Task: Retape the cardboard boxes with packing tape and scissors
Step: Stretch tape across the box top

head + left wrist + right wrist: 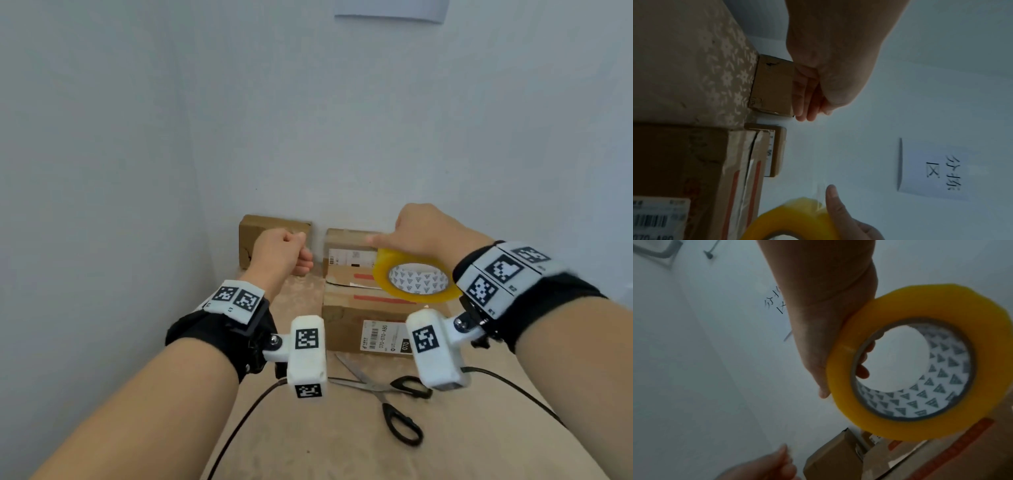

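Note:
My right hand (421, 233) grips a yellow roll of packing tape (383, 270), thumb on its outer face and fingers through the core, as the right wrist view shows on the roll (900, 423). It hovers over the nearest cardboard box (346, 318), whose top flaps with red stripes gape a little. My left hand (281, 253) is raised to the left with thumb and curled fingers pinched together, apparently on the free end of the tape; a faint clear strip (820, 191) leaves the roll. Black-handled scissors (397, 407) lie open on the table in front of the box.
A second labelled box (346, 246) stands behind the near one, and a smaller box (274, 229) sits against the wall at the left. The patterned table (308, 445) ends at walls on the left and back. Black cables (239, 428) trail from the wrist cameras.

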Available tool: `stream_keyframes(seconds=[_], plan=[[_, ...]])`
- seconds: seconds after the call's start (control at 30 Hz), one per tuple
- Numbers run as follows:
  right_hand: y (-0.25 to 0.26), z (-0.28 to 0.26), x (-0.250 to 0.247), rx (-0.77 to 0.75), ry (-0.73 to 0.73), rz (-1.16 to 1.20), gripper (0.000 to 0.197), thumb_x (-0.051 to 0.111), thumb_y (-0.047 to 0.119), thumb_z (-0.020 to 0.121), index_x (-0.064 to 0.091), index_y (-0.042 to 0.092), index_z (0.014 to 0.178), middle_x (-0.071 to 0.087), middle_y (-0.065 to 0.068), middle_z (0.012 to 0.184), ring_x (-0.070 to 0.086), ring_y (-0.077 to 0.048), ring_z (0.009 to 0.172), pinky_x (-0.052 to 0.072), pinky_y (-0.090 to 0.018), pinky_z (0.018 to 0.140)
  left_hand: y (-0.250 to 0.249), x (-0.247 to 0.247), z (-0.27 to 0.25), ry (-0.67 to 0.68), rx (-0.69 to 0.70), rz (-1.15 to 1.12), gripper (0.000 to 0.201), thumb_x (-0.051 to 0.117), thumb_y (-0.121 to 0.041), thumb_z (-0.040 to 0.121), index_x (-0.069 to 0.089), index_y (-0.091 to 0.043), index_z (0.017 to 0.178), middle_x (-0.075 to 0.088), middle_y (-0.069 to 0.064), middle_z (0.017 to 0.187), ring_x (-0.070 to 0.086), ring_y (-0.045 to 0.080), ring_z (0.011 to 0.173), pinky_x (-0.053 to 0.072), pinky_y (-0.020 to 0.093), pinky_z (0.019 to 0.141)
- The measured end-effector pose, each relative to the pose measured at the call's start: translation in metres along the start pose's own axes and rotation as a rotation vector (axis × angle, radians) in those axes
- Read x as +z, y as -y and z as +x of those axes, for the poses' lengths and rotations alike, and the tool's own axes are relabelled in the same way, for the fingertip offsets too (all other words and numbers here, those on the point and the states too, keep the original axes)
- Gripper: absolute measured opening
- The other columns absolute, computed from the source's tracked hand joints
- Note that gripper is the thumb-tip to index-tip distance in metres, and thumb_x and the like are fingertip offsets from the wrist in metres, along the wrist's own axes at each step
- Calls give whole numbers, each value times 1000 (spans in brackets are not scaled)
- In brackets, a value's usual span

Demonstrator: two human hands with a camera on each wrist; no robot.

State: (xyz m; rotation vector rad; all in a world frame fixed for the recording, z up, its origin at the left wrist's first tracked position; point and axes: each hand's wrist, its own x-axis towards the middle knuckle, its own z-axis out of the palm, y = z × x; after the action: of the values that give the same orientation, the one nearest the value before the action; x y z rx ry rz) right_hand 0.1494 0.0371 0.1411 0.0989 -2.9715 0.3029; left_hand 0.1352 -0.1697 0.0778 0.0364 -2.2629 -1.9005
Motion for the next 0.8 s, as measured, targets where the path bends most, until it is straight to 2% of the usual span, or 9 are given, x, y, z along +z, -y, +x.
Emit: stream_keyframes(seconds=[0.13, 0.27, 0.33, 0.5, 0.57, 0.67, 0.8], plan=[[13, 19, 11, 31, 51, -210, 49, 56, 60, 87, 43, 17, 67, 50, 2, 70, 51, -17, 67, 41, -31, 63, 18, 7, 15, 34, -102, 34, 38, 45, -17, 100, 58, -2, 67, 64, 13, 67, 63, 22, 60, 59, 33, 67], [26, 36, 30, 49, 111, -365, 36, 62, 52, 86, 52, 18, 83, 50, 3, 73, 55, -19, 76, 41, -31, 66, 39, 14, 25, 65, -192, 72, 33, 44, -15, 100, 57, -1, 73, 64, 14, 68, 61, 20, 56, 56, 25, 53], [33, 42, 38, 51, 130, -424, 33, 63, 50, 85, 54, 18, 86, 49, 4, 71, 54, -18, 73, 39, -31, 64, 47, 14, 30, 75, -222, 79, 33, 44, -14, 100, 57, 0, 74, 63, 13, 67, 61, 19, 55, 53, 22, 49], [45, 52, 59, -4, 102, -638, 19, 61, 37, 89, 61, 19, 84, 50, 5, 67, 44, -14, 53, 37, -29, 58, 58, 15, 39, 87, -289, 68, 30, 43, -10, 100, 56, 1, 75, 62, 14, 67, 61, 20, 55, 53, 22, 46], [47, 54, 64, -17, 99, -685, 18, 60, 35, 90, 60, 19, 83, 49, 4, 67, 43, -14, 53, 37, -30, 59, 64, 14, 38, 87, -312, 64, 26, 43, -6, 98, 56, 1, 77, 62, 15, 68, 61, 21, 54, 52, 22, 44], [49, 54, 66, -27, 101, -718, 21, 60, 35, 90, 56, 19, 78, 49, 4, 68, 42, -14, 53, 37, -30, 60, 71, 15, 37, 88, -337, 64, 16, 43, -1, 96, 56, 4, 90, 61, 15, 66, 60, 21, 50, 49, 21, 40], [50, 52, 71, -49, 98, -713, 19, 55, 31, 93, 54, 18, 78, 47, 4, 69, 41, -15, 55, 41, -31, 67, 81, 19, 36, 84, -347, 84, 20, 39, 3, 92, 58, 7, 100, 61, 15, 64, 60, 21, 49, 49, 22, 40]])
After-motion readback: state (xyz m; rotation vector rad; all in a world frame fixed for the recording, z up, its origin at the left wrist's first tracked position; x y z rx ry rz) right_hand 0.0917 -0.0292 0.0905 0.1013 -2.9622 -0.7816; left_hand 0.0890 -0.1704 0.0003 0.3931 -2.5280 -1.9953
